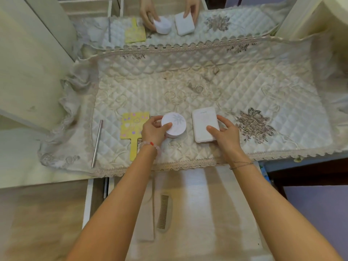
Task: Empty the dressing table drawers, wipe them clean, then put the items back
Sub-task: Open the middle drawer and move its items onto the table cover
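My left hand (153,129) grips a round white box (175,124) with a pale flower on its lid, standing on the quilted cloth (207,87) of the dressing table. My right hand (225,131) holds a flat white rectangular case (203,119) lying on the cloth just right of the box, thumb on top and fingers along its right edge. Below the table edge the drawer (197,204) is pulled open between my forearms. A comb (164,212) and a flat pale rectangular thing (146,219) lie inside it.
A yellow hand mirror (133,129) and a thin metal stick (97,143) lie on the cloth to the left. A mirror at the back (169,21) reflects my hands and the items. Cream cabinet sides stand at left (28,72) and right (320,16).
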### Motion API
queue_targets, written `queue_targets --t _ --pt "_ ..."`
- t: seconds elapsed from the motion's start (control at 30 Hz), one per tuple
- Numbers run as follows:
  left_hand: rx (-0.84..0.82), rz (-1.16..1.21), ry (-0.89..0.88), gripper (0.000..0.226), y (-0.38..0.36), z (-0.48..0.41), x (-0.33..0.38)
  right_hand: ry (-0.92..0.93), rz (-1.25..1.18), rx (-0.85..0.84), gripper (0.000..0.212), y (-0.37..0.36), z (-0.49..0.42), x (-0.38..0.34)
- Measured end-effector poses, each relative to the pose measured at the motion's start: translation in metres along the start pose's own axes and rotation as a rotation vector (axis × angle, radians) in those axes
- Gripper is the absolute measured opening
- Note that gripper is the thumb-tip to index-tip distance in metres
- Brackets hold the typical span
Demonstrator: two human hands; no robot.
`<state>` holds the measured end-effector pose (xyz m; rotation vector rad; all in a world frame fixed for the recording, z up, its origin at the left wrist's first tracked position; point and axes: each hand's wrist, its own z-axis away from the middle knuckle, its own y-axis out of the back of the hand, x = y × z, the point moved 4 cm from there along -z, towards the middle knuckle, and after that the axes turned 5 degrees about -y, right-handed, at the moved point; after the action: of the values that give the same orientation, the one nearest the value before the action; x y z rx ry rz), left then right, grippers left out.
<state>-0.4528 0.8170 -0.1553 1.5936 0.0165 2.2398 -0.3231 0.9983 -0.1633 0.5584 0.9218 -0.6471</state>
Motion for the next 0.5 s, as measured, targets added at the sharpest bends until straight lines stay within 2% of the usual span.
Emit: queue_targets --t 0.1,0.3,0.5 --pt "0.000 -0.168 -0.097 0.034 -0.001 0.002 0.001 0.030 0.035 0.011 0.054 -0.005 -0.001 0.001" --pt "0.001 -0.370 -0.254 0.033 -0.005 0.001 -0.001 0.202 0.296 0.081 0.048 -0.006 0.004 -0.005" --pt "-0.011 -0.600 -0.301 0.045 -0.008 0.000 -0.004 0.270 0.437 0.110 0.036 -0.005 0.010 -0.009"
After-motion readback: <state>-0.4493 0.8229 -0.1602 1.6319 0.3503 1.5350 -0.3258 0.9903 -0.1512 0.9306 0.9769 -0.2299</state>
